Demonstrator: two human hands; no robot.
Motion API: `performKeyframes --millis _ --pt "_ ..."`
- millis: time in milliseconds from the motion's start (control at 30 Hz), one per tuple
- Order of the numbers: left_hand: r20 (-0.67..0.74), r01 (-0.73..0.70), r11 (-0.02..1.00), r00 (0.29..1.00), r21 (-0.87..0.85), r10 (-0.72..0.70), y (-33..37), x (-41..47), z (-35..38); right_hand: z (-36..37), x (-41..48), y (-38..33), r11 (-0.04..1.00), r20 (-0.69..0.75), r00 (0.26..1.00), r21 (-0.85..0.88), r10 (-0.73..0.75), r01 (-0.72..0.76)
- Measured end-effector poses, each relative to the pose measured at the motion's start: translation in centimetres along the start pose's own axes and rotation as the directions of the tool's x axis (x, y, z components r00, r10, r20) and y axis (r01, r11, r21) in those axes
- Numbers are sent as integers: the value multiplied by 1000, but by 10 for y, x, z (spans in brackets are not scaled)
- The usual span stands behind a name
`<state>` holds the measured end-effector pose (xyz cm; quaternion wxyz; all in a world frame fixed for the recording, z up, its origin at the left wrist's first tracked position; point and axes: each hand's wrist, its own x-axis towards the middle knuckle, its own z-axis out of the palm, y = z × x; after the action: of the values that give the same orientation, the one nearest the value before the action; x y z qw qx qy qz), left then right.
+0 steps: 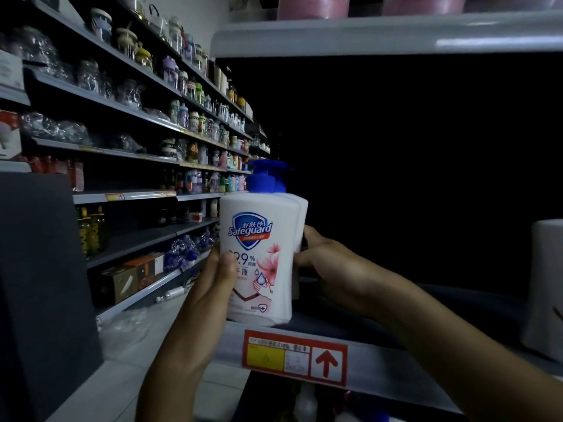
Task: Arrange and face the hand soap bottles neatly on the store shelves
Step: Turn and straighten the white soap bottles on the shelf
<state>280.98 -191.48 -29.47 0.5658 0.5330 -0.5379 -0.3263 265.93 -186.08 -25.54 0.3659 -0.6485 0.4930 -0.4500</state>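
Observation:
A white Safeguard hand soap bottle (259,257) with a blue pump stands at the left front corner of the grey shelf (380,357), its label facing me. Another white bottle (300,214) with a blue pump stands right behind it, mostly hidden. My left hand (217,272) grips the front bottle's left side, thumb across the label. My right hand (326,263) wraps round the right side of the bottles; I cannot tell which one its fingers hold. The shelf behind is dark.
A red and yellow price tag (294,356) with an up arrow sits on the shelf edge. A pale grey container (545,287) stands at the right. An upper shelf (380,35) hangs overhead. Across the aisle, long shelves (137,132) carry jars and bottles.

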Motion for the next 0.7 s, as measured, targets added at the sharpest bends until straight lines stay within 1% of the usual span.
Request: performKeyframes --millis 67,133,167,267,300,333,400,467,533,567,600,633,700 --pt "20 -26 1000 999 15 26 -1 3 2 -1 -1 0 1000 -14 1000 2 13 -13" --pt "30 -40 999 999 2 40 -3 5 1 -2 -6 -1 994 -30 999 102 30 -27" --pt "32 -33 999 999 -3 33 -3 7 1 -3 -10 -2 990 -31 999 142 13 -8" --pt "44 -21 999 999 -43 22 -3 12 2 0 -20 -7 979 -2 995 177 -98 97" --pt "40 -24 998 999 -50 26 -3 10 3 1 -22 -8 982 19 992 150 -122 118" --pt "37 -36 998 999 -49 38 -5 4 2 1 -24 -8 988 39 990 86 -134 130" --pt "25 -31 995 999 -98 34 -10 1 3 4 -25 -6 987 90 986 -61 -144 150" --pt "28 -60 992 998 -114 63 -11 0 6 7 -24 -1 977 73 988 -157 -134 144" --pt "15 -70 979 997 -191 74 -7 -1 9 10 -20 3 976 65 990 -169 -126 135" --pt "-8 -57 974 998 -221 57 -5 0 10 11 -20 4 974 70 989 -178 -132 142" --pt "7 -32 975 999 -220 34 -4 -2 10 12 -20 4 969 73 988 -194 -138 150" --pt "19 -38 979 999 -198 42 -2 -2 10 11 -19 5 966 73 987 -208 -142 155" --pt "17 -88 981 996 -171 92 1 -8 9 10 -20 4 959 73 986 -233 -148 161"
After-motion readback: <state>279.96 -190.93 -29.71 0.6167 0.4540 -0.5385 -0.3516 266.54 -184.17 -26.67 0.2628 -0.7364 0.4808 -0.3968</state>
